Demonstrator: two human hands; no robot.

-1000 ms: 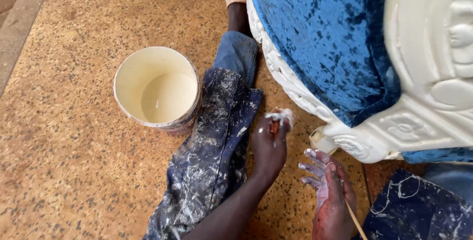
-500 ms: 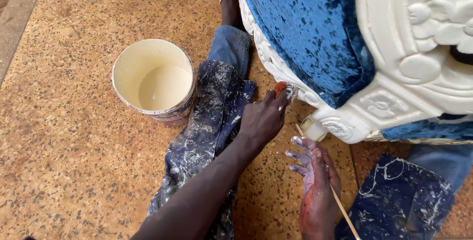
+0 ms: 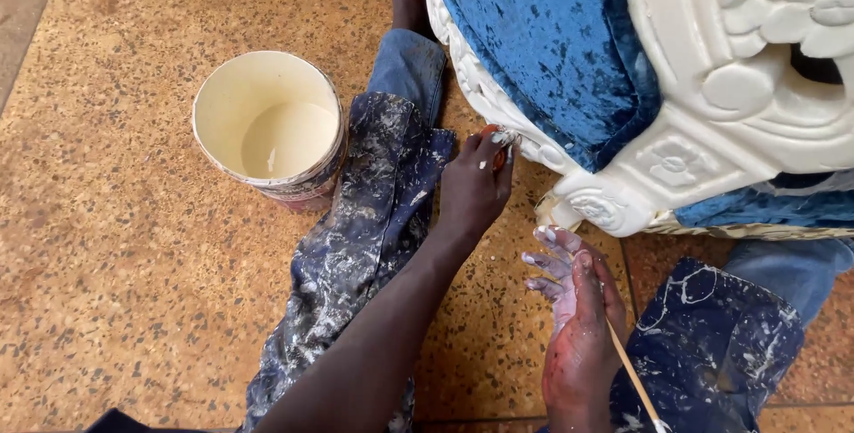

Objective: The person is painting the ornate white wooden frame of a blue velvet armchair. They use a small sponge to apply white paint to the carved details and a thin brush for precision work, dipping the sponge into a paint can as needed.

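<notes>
Head view looks straight down on a person sitting on a speckled terrazzo floor (image 3: 133, 246), legs apart around the corner of a carved white chair frame (image 3: 623, 188) upholstered in blue velvet (image 3: 551, 51). The left hand (image 3: 476, 188) has its fingers pressed together around a small paint brush (image 3: 500, 144), pinching the reddish handle close to the bristles; that short hold looks chosen for control along the beaded trim. From the grip, the brush's long axis runs up and slightly right, its white-loaded bristle tip just beyond the fingertips and touching the lower edge of the frame.

The right hand (image 3: 574, 308) lies below and to the right of that grip, fingers spread and smeared with white paint, resting near the carved foot, perhaps to steady the body. A thin stick (image 3: 632, 371) slants away past its wrist; whether the palm holds it I cannot tell.

Left of the brush grip, across the paint-spattered blue trouser leg (image 3: 356, 246), stands an open bucket of cream paint (image 3: 267, 126), upright and within easy reach for reloading.
</notes>
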